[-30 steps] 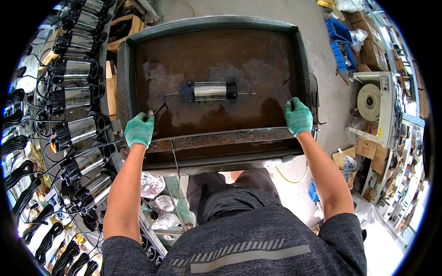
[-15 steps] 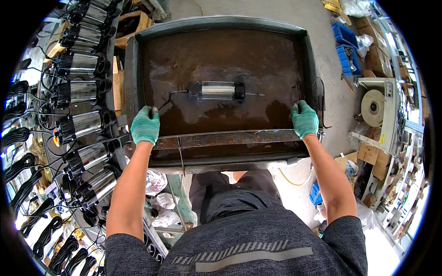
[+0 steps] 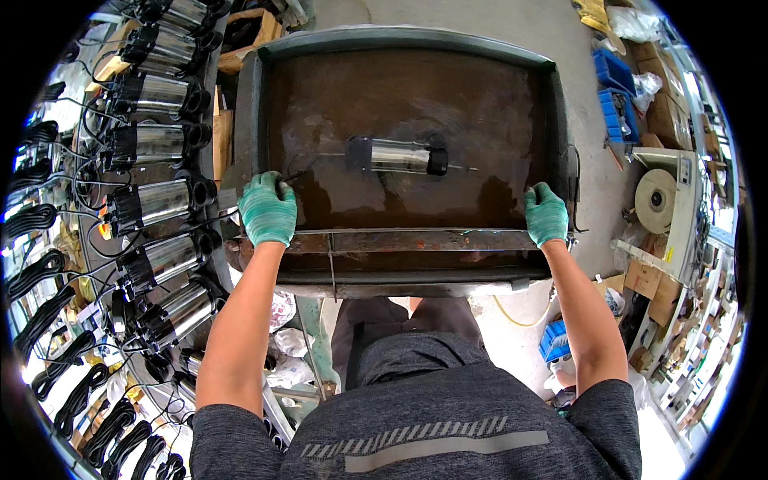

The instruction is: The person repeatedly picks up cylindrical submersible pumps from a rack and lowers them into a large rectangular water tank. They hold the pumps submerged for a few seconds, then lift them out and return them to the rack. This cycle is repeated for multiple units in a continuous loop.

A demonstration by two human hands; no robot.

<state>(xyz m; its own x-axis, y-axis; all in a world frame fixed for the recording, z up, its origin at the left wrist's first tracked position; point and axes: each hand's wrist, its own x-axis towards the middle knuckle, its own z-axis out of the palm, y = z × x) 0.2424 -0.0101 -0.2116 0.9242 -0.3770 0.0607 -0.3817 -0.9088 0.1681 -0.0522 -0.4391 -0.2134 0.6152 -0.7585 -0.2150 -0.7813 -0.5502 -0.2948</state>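
Note:
A metal-cased cylindrical pump (image 3: pixel 400 155) with black ends lies in dark liquid inside a wide metal trough (image 3: pixel 416 35). A thin pointed piece sticks out of its right end. My left hand (image 3: pixel 269 210), in a green knit glove, is closed at the trough's near left side. A short black cable (image 3: pixel 298 174) shows at its fingertips, and a faint line runs on toward the pump. My right hand (image 3: pixel 547 214), gloved alike, is at the near right inner side with its fingers curled. Whatever may be in those fingers is hidden.
Several similar pumps (image 3: pixel 156 204) with coiled black cables line a rack at left. A bar (image 3: pixel 432 240) crosses the trough's near part. Blue bins (image 3: pixel 616 112), cartons and a white reel (image 3: pixel 654 200) stand at right. A thin dark wire (image 3: pixel 578 184) hangs along the right rim.
The whole view has shifted, so the trough and hands appear farther right. The pump now tilts slightly, right end nearer me. The curved cable at its left no longer shows as a clear loop.

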